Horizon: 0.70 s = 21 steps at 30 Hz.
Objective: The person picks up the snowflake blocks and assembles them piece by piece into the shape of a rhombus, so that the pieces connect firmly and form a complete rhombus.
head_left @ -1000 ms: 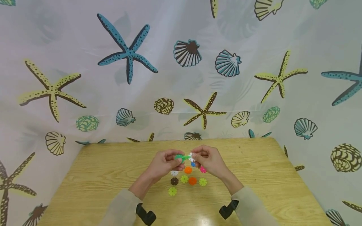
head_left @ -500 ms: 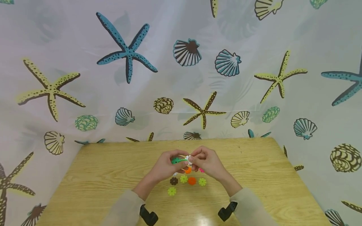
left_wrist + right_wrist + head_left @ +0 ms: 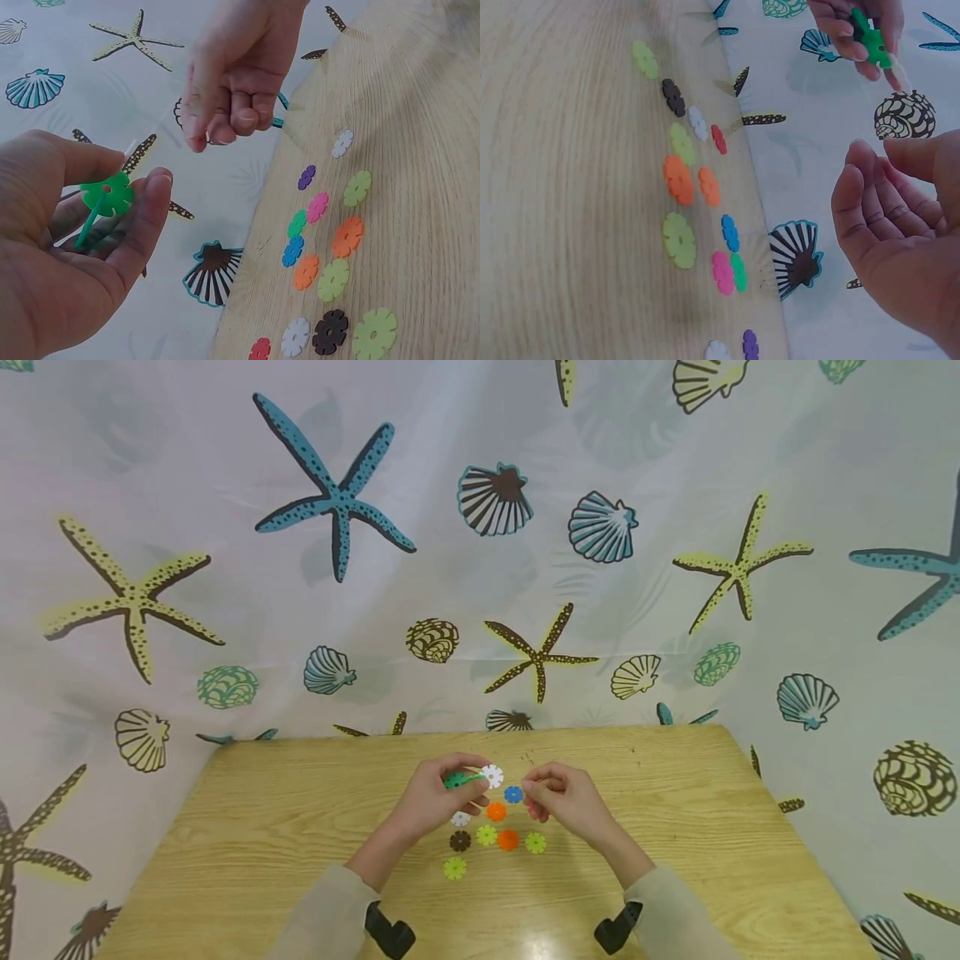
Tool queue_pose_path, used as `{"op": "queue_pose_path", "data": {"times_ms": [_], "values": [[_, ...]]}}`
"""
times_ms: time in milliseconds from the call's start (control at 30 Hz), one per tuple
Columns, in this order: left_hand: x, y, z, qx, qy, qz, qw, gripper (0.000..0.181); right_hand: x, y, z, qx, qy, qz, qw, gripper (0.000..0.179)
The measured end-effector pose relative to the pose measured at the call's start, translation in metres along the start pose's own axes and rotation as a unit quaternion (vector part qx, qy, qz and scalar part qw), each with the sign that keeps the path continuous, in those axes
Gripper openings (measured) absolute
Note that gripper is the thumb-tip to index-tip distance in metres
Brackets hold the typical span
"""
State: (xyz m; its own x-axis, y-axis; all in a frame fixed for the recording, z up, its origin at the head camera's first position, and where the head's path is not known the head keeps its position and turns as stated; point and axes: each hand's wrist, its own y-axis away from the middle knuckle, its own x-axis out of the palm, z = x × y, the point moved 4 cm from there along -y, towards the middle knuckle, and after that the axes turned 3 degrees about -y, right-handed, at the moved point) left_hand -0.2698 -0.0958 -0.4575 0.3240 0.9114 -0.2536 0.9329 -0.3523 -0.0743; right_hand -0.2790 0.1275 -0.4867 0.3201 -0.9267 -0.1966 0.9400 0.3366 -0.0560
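Wearing pale sleeves and a black wrist camera on each wrist, a person reaches over a wooden table. Nearest among the toothed discs, a lime disc lies nearer and left of the large orange disc. About level with the large orange disc, a black disc and a second lime disc sit to its left, and a third lime disc to its right.

Beyond and left of the large orange disc is a flat white disc; just beyond it is a small orange disc, then a blue disc. A pink disc, a small green disc and a purple disc lie beyond and to its right, a red disc beyond and to its left.

Raised past the large orange disc on its left, the left hand pinches a green piece with a white wheel at its end; how the parts join is unclear. The right hand, beyond and right of the large orange disc, holds nothing, its fingers loosely bent, thumb and forefinger narrowly apart. Behind everything hangs a cloth printed with shells and starfish.
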Motion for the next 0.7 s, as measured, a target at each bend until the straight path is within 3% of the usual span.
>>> {"op": "queue_pose_path", "data": {"times_ms": [200, 500, 700], "values": [[-0.001, -0.001, -0.001, 0.003, 0.004, -0.003, 1.0000, 0.038, 0.002, 0.005, -0.026, 0.021, 0.021, 0.018, 0.9994, 0.023], [-0.002, -0.001, -0.003, -0.010, 0.002, -0.011, 0.9999, 0.038, 0.009, 0.011, -0.056, 0.016, 0.137, 0.027, 0.9901, 0.026], [-0.002, -0.002, -0.003, -0.014, 0.002, -0.014, 0.9998, 0.038, 0.014, 0.014, -0.063, 0.013, 0.176, 0.038, 0.9835, 0.025]]}}
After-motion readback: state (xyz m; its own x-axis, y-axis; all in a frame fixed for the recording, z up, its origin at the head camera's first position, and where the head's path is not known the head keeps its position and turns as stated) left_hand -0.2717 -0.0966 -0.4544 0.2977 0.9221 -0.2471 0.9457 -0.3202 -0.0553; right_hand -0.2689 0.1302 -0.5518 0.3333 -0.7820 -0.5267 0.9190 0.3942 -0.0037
